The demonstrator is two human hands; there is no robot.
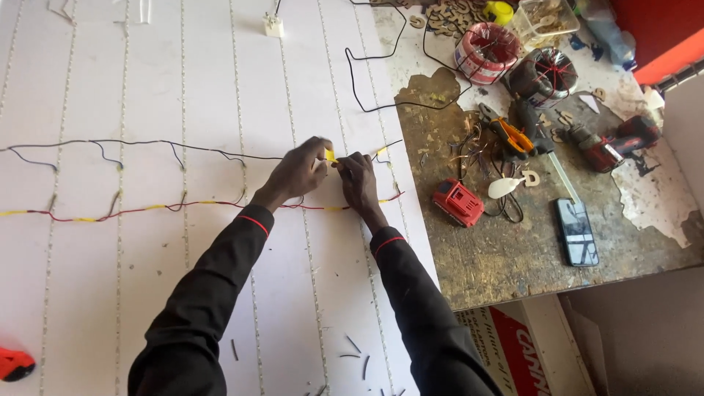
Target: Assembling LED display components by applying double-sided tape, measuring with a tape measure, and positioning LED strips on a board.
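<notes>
Red-white carton (513, 345), hands (330, 172) pinching, perhaps, yellow tape (330, 155)

A smooth matt white board (147, 293) is lying beside a rough, flaking wooden workbench (513, 257); the phone (576, 232) is showing glossy glass.

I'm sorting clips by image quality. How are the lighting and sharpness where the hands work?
Head view: even daylight, only soft shadows under the left hand and right hand; the white board is bright but not glaring; the yellow piece between the fingers is small and slightly soft; the phone screen shows mild reflection.
</notes>
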